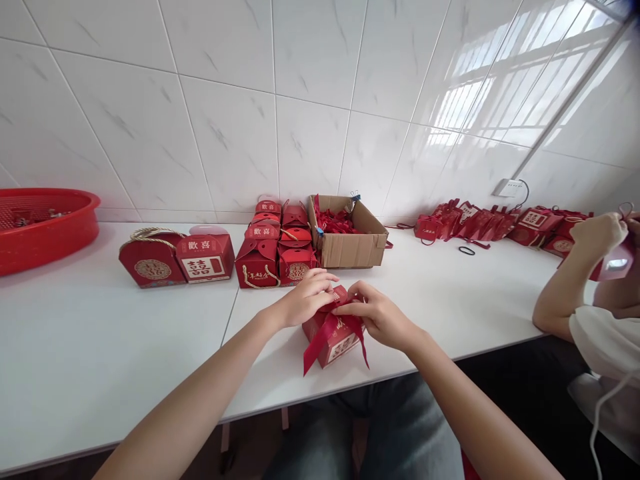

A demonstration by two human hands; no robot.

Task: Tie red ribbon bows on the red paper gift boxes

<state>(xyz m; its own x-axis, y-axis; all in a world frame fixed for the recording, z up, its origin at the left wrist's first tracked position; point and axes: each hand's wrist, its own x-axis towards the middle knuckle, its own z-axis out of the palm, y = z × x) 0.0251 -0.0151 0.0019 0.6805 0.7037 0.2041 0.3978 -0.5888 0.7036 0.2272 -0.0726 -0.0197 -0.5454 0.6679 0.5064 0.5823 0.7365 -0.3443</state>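
Left hand [306, 299] and right hand [385, 317] pinch red ribbon [321, 341] — gift box [343, 347] just beneath.

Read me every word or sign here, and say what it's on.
"囍": round emblems, leftmost box and right front stacked box.
"歡喜": second box from left.
"囍": white label, same box.
"歡喜": two rear stacked boxes.
"好合": left front stacked box; preceding lettering unclear.
"囍": label, ribboned box.
Too small to read: far-right packets, far-right boxes.
Partly covered: gold lettering behind the ribbon.
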